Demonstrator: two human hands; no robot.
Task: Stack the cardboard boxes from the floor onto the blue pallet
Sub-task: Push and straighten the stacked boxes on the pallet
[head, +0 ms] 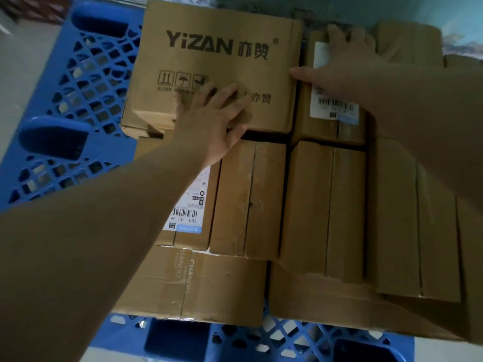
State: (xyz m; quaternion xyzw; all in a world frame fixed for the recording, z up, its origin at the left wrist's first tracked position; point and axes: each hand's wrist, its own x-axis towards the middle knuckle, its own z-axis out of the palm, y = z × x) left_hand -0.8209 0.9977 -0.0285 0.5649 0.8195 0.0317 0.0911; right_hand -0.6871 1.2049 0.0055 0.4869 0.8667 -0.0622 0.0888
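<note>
Both of my hands are spread flat, well apart, on the YiZAN box (pixel 217 66): my left hand (pixel 211 121) presses its top near the front edge with fingers straight, and my right hand (pixel 342 66) lies against its right side, thumb touching the box's right edge, fingers reaching over the labelled box (pixel 332 100) just beside it. That YiZAN box sits on top of the stack, toward the far side. In front of it lie several taped cardboard boxes (pixel 324 205) packed side by side, one bearing a barcode label (pixel 188 207). Left of the YiZAN box shows the bare lattice of the blue pallet (pixel 78 100), which carries everything
</note>
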